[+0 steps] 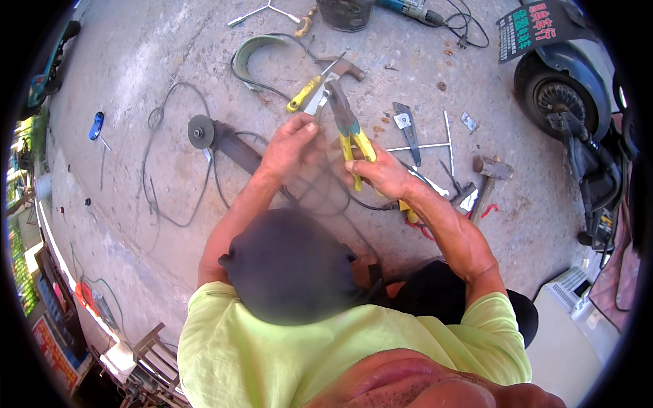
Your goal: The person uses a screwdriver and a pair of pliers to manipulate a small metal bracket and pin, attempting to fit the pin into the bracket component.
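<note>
My right hand is closed round the yellow-and-green handles of a pair of pliers. Their jaws point away from me and meet a flat, shiny metal piece. My left hand pinches the near end of that piece between thumb and fingers; its exact shape is partly hidden. Just beyond, a yellow-handled screwdriver and a claw hammer head lie on the concrete. An angle grinder with a grey disc rests beside my left forearm.
A mallet, T-handle wrench and dark metal plate lie at right. Looped cable spreads left. A dark bucket and power drill stand far off; a scooter wheel is at right.
</note>
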The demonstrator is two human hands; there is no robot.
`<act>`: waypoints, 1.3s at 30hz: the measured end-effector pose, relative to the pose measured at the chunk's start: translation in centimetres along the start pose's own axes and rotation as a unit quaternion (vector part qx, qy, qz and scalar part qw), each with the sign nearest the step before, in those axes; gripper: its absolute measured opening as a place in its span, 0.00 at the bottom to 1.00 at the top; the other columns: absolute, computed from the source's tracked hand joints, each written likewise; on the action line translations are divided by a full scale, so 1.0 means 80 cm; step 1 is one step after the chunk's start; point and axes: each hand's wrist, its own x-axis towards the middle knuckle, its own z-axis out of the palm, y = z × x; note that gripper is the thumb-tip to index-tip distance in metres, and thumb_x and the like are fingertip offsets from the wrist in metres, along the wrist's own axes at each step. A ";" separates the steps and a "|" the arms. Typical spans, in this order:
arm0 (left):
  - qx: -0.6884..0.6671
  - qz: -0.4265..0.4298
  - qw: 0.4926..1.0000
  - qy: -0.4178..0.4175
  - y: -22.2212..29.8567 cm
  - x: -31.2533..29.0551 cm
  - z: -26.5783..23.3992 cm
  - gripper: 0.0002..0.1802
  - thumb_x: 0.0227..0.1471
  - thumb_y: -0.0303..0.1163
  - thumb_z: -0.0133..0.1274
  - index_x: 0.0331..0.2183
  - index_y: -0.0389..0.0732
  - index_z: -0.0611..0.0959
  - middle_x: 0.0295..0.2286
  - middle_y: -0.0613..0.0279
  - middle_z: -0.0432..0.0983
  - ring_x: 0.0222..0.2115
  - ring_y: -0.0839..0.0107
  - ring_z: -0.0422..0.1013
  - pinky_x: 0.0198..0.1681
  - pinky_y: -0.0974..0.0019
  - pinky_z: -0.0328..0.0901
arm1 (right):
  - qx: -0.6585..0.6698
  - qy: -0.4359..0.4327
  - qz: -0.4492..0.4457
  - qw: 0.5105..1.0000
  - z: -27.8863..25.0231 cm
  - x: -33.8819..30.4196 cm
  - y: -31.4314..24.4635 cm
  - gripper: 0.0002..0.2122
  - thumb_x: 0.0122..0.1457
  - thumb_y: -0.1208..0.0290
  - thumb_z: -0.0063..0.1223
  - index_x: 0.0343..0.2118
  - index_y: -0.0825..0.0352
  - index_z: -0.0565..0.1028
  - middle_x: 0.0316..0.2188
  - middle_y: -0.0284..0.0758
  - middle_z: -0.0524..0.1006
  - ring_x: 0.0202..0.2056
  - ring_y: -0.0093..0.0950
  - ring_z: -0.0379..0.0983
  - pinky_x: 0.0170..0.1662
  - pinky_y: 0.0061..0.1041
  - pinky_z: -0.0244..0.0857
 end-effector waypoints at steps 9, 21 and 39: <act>0.242 0.039 0.959 -0.139 0.069 0.010 -0.052 0.17 0.64 0.43 0.56 0.39 0.36 0.80 0.23 0.65 0.73 0.21 0.79 0.64 0.24 0.74 0.59 | 0.126 -0.082 0.027 0.988 0.008 -0.012 -0.006 0.23 0.63 0.73 0.53 0.60 0.64 0.63 0.31 0.29 0.66 0.29 0.20 0.60 0.33 0.24 0.58; 0.643 0.187 0.681 -0.297 0.212 0.025 -0.034 0.13 0.61 0.38 0.58 0.41 0.39 0.86 0.34 0.55 0.81 0.37 0.56 0.77 0.41 0.56 0.70 | -0.001 -0.083 0.077 0.994 0.002 -0.035 -0.019 0.26 0.60 0.70 0.55 0.63 0.62 0.66 0.38 0.31 0.68 0.33 0.22 0.66 0.38 0.26 0.67; 0.885 0.240 0.393 -0.060 0.179 -0.014 0.092 0.05 0.48 0.26 0.56 0.31 0.38 0.84 0.29 0.52 0.81 0.29 0.54 0.81 0.30 0.55 0.74 | -0.269 0.166 -0.025 0.949 0.016 0.018 0.019 0.23 0.57 0.69 0.54 0.55 0.71 0.67 0.44 0.57 0.75 0.49 0.51 0.74 0.52 0.41 0.66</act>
